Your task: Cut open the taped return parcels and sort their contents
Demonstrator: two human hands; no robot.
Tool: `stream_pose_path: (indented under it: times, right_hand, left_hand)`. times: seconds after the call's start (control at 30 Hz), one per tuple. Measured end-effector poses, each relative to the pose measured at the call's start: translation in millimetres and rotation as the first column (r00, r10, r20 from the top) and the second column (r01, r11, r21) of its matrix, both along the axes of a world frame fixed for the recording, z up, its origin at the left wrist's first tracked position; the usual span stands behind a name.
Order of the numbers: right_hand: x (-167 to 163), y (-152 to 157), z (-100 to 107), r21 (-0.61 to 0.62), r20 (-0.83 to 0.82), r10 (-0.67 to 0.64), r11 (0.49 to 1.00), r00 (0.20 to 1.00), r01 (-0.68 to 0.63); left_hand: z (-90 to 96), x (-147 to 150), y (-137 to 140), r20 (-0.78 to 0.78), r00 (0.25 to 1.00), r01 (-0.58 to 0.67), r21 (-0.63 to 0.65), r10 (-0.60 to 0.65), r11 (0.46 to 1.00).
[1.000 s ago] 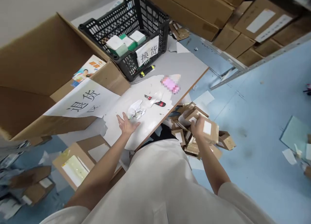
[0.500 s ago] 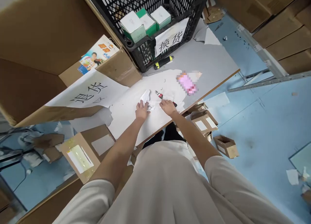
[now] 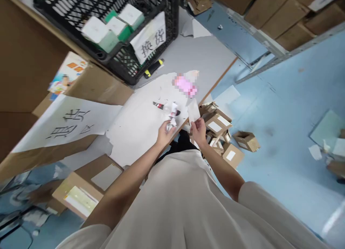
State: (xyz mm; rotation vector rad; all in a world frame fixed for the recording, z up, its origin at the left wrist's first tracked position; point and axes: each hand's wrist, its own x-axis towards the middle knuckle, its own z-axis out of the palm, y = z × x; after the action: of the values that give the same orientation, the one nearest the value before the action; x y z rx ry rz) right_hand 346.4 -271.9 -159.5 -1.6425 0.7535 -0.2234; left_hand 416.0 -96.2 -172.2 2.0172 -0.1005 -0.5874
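Observation:
At the table's near edge, my left hand (image 3: 165, 134) closes its fingers on crumpled white paper (image 3: 173, 116). My right hand (image 3: 198, 131), a little to the right, pinches a flat whitish paper strip (image 3: 193, 110) that sticks up from the fingers past the edge. Under and beside the crumpled paper lies a red and black cutter (image 3: 159, 105), its dark end partly covered. Farther back on the table sits a pink, pixelated item (image 3: 185, 85). A black and yellow utility knife (image 3: 153, 68) rests near the crate.
A black plastic crate (image 3: 122, 62) with several white and green boxes stands at the back of the white table (image 3: 129, 119). Left of it is a large cardboard box (image 3: 102, 84) with a paper sign. Small cartons (image 3: 215, 125) lie below the right edge; shelving (image 3: 258, 36) stands beyond.
Both hands have drawn toward the table's near right edge. The left has gathered the crumpled paper there, and the right has picked up the paper strip. The view has shifted to the right.

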Motion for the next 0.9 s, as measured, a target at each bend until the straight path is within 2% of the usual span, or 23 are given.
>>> stream_pose_path:
  times: [0.07, 0.17, 0.23, 0.3, 0.4, 0.47, 0.53, 0.6, 0.63, 0.67, 0.73, 0.77, 0.83, 0.9]
  right_hand:
    - [-40.5, -17.0, 3.9, 0.044, -0.050, -0.190, 0.980, 0.980, 0.193]
    - [-101.3, -43.9, 5.6, -0.041, -0.150, -0.434, 0.900, 0.888, 0.433]
    - [-136.6, -58.5, 5.1, -0.089, -0.180, -0.542, 0.840, 0.821, 0.536]
    - [-161.5, -67.4, 4.3, -0.087, -0.184, -0.577, 0.816, 0.796, 0.572]
    - [-170.0, -69.9, 1.2, -0.038, -0.193, -0.571, 0.817, 0.798, 0.575]
    - [-154.4, -66.0, -4.0, 0.016, -0.189, -0.537, 0.836, 0.822, 0.549]
    - [-124.2, -58.5, -12.5, 0.086, -0.159, -0.420, 0.896, 0.893, 0.437]
    - [-83.5, -47.7, -22.8, 0.124, -0.114, -0.224, 0.963, 0.968, 0.238]
    - [-60.5, -41.4, -28.1, 0.113, -0.101, -0.120, 0.985, 0.988, 0.131]
    - [-36.4, -34.5, -33.1, 0.086, -0.095, -0.022, 0.996, 0.995, 0.030]
    - [12.8, -20.1, -42.0, -0.005, -0.110, 0.139, 0.990, 0.984, -0.141]
    - [36.8, -13.0, -45.9, -0.048, -0.119, 0.214, 0.974, 0.970, -0.221]
    - [79.9, 0.2, -53.1, -0.102, -0.146, 0.312, 0.939, 0.939, -0.328]
    - [112.1, 9.8, -59.9, -0.101, -0.178, 0.338, 0.928, 0.924, -0.359]
  left_hand:
    - [2.7, -23.5, -49.6, -0.098, 0.981, 0.153, -0.115, -0.165, 0.982]
    - [3.8, -52.2, -120.2, -0.194, 0.905, 0.330, -0.243, -0.379, 0.912]
    - [3.7, -64.3, -153.0, -0.268, 0.847, 0.370, -0.323, -0.459, 0.871]
    - [2.7, -68.0, -168.7, -0.364, 0.786, 0.357, -0.394, -0.500, 0.847]
    - [-1.5, -55.2, -158.7, -0.460, 0.715, 0.335, -0.435, -0.526, 0.836]
    - [-4.3, -37.7, -132.8, -0.424, 0.759, 0.334, -0.398, -0.494, 0.855]
    - [-5.2, -18.2, -96.7, -0.270, 0.880, 0.315, -0.286, -0.392, 0.905]
    - [-4.8, -0.7, -57.8, -0.028, 0.973, 0.227, -0.067, -0.230, 0.971]
    - [-5.2, 6.9, -39.9, 0.078, 0.984, 0.153, 0.067, -0.158, 0.986]
    - [-6.5, 13.8, -24.2, 0.145, 0.984, 0.073, 0.196, -0.102, 0.978]
    - [-13.3, 26.2, -1.6, 0.157, 0.987, -0.050, 0.388, -0.012, 0.920]
    - [-18.8, 31.9, 5.2, 0.128, 0.991, -0.082, 0.439, 0.028, 0.895]
    - [-32.1, 41.9, 10.7, 0.078, 0.992, -0.123, 0.446, 0.098, 0.886]
    - [-44.8, 48.6, 8.2, 0.059, 0.990, -0.143, 0.403, 0.131, 0.904]
